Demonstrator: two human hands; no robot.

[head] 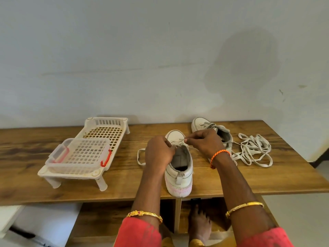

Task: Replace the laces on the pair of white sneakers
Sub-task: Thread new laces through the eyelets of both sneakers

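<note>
bare table [124,177] between white rack [85,150] and near sneaker [179,168]; loose laces [252,150] rightward

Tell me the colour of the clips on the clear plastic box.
Red-orange clips on the clear box, seen best in the head view.

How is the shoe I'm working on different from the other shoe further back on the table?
The near shoe stands at the table's front edge, heel towards you; the far shoe lies by the back edge.
Both hands are at the near shoe, the left hand on its tongue area, the right hand pinching a lace tip; nothing touches the far shoe.
The far shoe sits beside the loose pile of laces.
Both are white sneakers.
</note>
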